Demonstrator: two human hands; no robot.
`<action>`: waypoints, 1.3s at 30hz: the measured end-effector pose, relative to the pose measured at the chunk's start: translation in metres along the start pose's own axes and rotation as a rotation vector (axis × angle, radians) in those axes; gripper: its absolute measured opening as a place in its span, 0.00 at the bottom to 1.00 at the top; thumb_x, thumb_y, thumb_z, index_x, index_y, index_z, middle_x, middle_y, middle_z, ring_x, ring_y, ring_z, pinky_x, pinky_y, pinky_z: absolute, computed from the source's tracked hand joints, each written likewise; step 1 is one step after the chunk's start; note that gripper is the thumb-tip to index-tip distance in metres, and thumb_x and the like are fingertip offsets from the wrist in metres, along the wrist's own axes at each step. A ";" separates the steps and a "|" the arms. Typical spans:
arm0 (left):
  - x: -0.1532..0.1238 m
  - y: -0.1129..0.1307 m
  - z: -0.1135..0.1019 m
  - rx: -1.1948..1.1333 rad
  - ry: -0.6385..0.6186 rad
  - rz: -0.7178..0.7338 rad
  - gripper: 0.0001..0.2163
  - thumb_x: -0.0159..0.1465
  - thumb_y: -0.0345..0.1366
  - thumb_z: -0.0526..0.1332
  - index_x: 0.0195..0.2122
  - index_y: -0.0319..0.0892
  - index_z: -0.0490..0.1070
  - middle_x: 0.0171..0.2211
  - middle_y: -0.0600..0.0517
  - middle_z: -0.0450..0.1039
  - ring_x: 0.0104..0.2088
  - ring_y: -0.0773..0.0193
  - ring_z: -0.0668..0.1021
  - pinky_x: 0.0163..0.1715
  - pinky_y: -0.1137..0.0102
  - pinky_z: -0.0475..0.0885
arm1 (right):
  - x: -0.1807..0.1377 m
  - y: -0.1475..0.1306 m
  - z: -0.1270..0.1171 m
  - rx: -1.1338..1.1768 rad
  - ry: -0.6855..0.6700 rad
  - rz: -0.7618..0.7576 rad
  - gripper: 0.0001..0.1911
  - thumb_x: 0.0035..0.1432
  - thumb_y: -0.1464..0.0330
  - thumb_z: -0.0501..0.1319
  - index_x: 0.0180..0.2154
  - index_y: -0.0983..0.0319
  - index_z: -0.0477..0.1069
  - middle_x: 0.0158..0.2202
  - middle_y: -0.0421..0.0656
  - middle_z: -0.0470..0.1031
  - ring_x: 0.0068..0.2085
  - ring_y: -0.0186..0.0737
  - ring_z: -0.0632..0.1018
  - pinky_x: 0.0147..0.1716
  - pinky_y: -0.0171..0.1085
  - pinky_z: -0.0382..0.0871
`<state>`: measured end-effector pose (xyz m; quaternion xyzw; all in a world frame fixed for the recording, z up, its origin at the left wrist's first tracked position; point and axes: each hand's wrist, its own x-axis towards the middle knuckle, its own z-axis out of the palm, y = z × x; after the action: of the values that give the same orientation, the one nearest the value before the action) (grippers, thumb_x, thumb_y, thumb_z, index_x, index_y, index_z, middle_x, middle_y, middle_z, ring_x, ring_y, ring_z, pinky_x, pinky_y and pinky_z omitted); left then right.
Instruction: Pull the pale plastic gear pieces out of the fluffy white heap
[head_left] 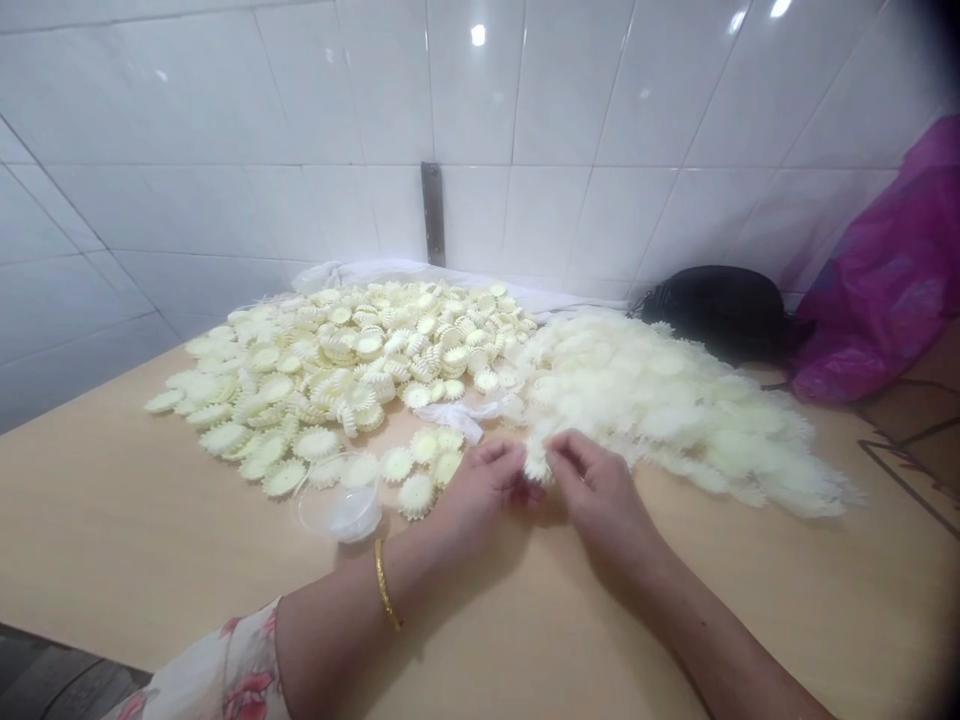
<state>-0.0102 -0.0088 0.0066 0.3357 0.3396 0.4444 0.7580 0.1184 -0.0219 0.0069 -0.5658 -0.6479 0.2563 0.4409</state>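
Between my two hands is a small pale yellow disc with a toothed edge (537,462). My left hand (487,485) has its fingers closed on the disc's left side, with a gold bangle on that wrist. From the right, the thumb and fingers of my right hand (600,490) pinch the same disc. Several loose toothed discs (417,494) lie flat just left of my left hand. Near my left wrist stands a small clear plastic bowl (341,510) with something whitish in it, too blurred to name. My fingers hide part of the held disc.
A large heap of yellow toothed discs (360,350) covers the table's back left. At the right spreads a pile of paler, filmy-looking discs (675,410). Behind lie a black rounded object (716,310) and a magenta plastic bag (885,280). A tiled wall (300,100) bounds the table.
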 end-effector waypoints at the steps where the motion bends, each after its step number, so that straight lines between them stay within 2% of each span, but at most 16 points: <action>1: 0.000 0.000 -0.001 0.025 -0.002 0.016 0.09 0.55 0.33 0.60 0.21 0.38 0.63 0.18 0.53 0.65 0.19 0.70 0.70 0.26 0.72 0.64 | 0.000 0.000 -0.001 0.046 -0.007 0.012 0.08 0.54 0.67 0.52 0.24 0.61 0.63 0.18 0.37 0.64 0.22 0.33 0.66 0.22 0.32 0.59; 8: 0.004 -0.002 -0.009 0.153 -0.042 0.104 0.08 0.55 0.37 0.60 0.23 0.38 0.66 0.20 0.52 0.68 0.22 0.69 0.71 0.29 0.70 0.65 | 0.003 -0.003 -0.006 0.325 -0.117 0.120 0.10 0.55 0.64 0.53 0.24 0.61 0.61 0.21 0.38 0.66 0.26 0.35 0.69 0.28 0.33 0.63; 11: 0.003 -0.003 -0.009 0.143 -0.020 0.064 0.08 0.54 0.38 0.61 0.23 0.39 0.66 0.19 0.52 0.68 0.21 0.68 0.71 0.28 0.70 0.64 | 0.002 -0.002 -0.004 0.181 -0.047 0.062 0.08 0.54 0.66 0.52 0.25 0.61 0.62 0.20 0.37 0.64 0.24 0.34 0.67 0.24 0.33 0.60; 14: 0.000 -0.001 -0.005 0.133 0.036 0.036 0.04 0.51 0.31 0.62 0.23 0.39 0.66 0.17 0.53 0.66 0.19 0.69 0.70 0.25 0.71 0.62 | -0.001 -0.003 -0.001 -0.078 0.028 -0.034 0.08 0.55 0.69 0.50 0.25 0.60 0.61 0.19 0.36 0.62 0.22 0.34 0.64 0.22 0.33 0.57; 17: -0.003 0.002 0.002 0.143 0.082 0.023 0.05 0.48 0.23 0.59 0.20 0.39 0.65 0.15 0.55 0.64 0.17 0.71 0.67 0.22 0.73 0.60 | -0.004 -0.008 0.001 -0.201 0.024 -0.082 0.09 0.57 0.69 0.49 0.25 0.60 0.60 0.21 0.38 0.64 0.24 0.36 0.66 0.24 0.33 0.58; 21: -0.006 0.003 0.009 0.125 0.086 -0.005 0.07 0.48 0.21 0.55 0.18 0.39 0.62 0.14 0.55 0.61 0.16 0.72 0.65 0.20 0.73 0.57 | -0.006 -0.010 0.002 -0.235 -0.015 -0.115 0.10 0.58 0.70 0.48 0.25 0.60 0.60 0.23 0.40 0.65 0.26 0.37 0.67 0.25 0.34 0.59; 24: -0.009 0.003 0.014 0.020 0.120 0.026 0.08 0.50 0.23 0.57 0.19 0.39 0.61 0.15 0.56 0.61 0.17 0.73 0.64 0.20 0.74 0.57 | -0.005 -0.009 0.001 -0.126 -0.089 -0.105 0.11 0.59 0.68 0.48 0.25 0.61 0.62 0.23 0.40 0.66 0.26 0.37 0.68 0.26 0.34 0.62; 28: -0.009 0.001 0.016 -0.089 0.182 0.039 0.08 0.48 0.22 0.59 0.21 0.40 0.61 0.17 0.56 0.62 0.19 0.73 0.65 0.22 0.75 0.60 | -0.004 -0.011 -0.001 0.184 -0.223 -0.015 0.10 0.57 0.63 0.53 0.31 0.62 0.67 0.29 0.42 0.73 0.31 0.39 0.74 0.31 0.35 0.67; 33: -0.004 -0.002 0.006 0.087 0.147 0.069 0.08 0.46 0.23 0.61 0.20 0.39 0.62 0.15 0.57 0.61 0.18 0.73 0.65 0.20 0.75 0.57 | -0.004 -0.013 0.000 0.429 -0.295 0.143 0.10 0.51 0.62 0.61 0.31 0.62 0.68 0.26 0.41 0.74 0.30 0.39 0.75 0.33 0.36 0.69; 36: -0.003 -0.001 0.000 0.185 0.117 0.115 0.08 0.46 0.23 0.60 0.18 0.39 0.60 0.14 0.57 0.60 0.17 0.73 0.64 0.20 0.74 0.57 | -0.002 -0.010 0.001 0.574 -0.306 0.180 0.12 0.50 0.59 0.62 0.30 0.62 0.68 0.25 0.40 0.73 0.30 0.39 0.75 0.33 0.37 0.69; 39: -0.002 0.000 0.000 0.221 0.104 0.115 0.10 0.48 0.26 0.62 0.17 0.39 0.60 0.14 0.56 0.60 0.17 0.73 0.65 0.21 0.74 0.57 | 0.000 -0.006 0.000 0.628 -0.300 0.182 0.13 0.52 0.58 0.60 0.30 0.62 0.68 0.23 0.40 0.72 0.27 0.38 0.74 0.32 0.38 0.69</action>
<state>-0.0109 -0.0109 0.0069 0.4125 0.4054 0.4639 0.6711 0.1151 -0.0236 0.0118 -0.4142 -0.5420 0.5613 0.4687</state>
